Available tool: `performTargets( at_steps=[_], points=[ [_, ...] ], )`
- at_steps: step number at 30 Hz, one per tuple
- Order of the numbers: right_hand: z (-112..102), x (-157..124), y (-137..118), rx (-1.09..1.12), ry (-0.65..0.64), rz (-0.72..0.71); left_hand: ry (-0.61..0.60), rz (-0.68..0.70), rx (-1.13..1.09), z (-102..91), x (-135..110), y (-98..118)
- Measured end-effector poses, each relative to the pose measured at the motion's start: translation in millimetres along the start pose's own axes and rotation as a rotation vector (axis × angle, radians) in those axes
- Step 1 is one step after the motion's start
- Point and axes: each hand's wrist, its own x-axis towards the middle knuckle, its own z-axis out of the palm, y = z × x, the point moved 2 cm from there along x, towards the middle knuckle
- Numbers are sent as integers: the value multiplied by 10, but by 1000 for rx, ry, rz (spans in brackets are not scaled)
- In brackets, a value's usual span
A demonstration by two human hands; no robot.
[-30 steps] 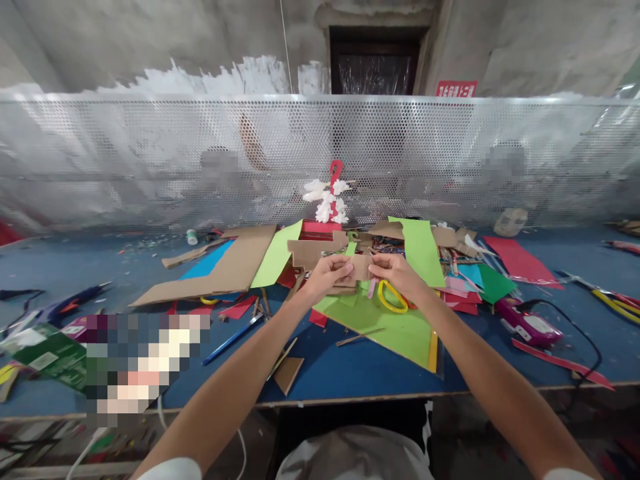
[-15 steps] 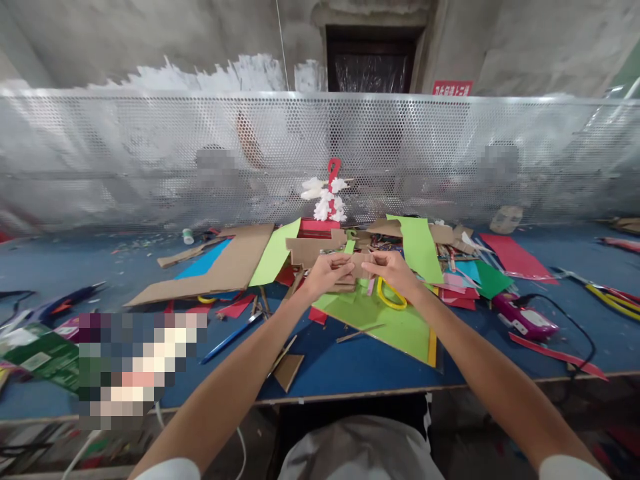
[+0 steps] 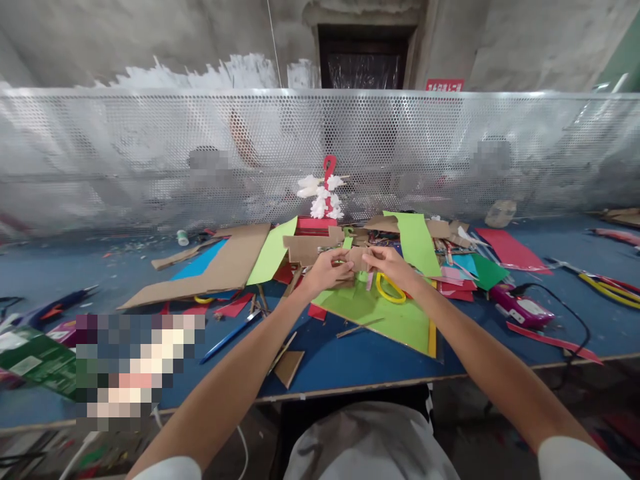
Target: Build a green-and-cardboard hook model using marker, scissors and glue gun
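Observation:
My left hand (image 3: pixel 327 270) and my right hand (image 3: pixel 393 265) are both closed on a small brown cardboard piece (image 3: pixel 358 259), held between them just above the table. Each hand pinches one end of it. Below the hands lies a light green paper sheet (image 3: pixel 385 320) with yellow-handled scissors (image 3: pixel 387 289) on it. Just behind the hands is a cut cardboard shape (image 3: pixel 307 248) and a red stand with white fluffy bits (image 3: pixel 323 200).
The blue table (image 3: pixel 350 363) is littered with cardboard sheets (image 3: pixel 225 267), green, red and blue paper scraps, a blue pen (image 3: pixel 230 339) and a pink glue gun (image 3: pixel 520 308) with a black cord. A perforated metal screen (image 3: pixel 150 153) runs along the back.
The view has shifted slightly; my hands and the cardboard piece have stayed together, moving a little up and away from me.

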Motion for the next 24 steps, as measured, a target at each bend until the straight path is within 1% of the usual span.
performTargets(
  at_steps=[4,9,14,17,24],
  points=[
    [-23,16,3,126,44,54,46,30,30,-16,12,16],
    [-80,27,-43,182,100,69,90,33,34,-50,37,-32],
    [-109,33,9,128,107,32,128,36,40,-69,57,-73],
    [-105,46,51,88,92,6,105,33,-30,-52,55,-66],
    [-98,86,87,82,133,-3,85,72,-112,-53,41,-54]
  ],
)
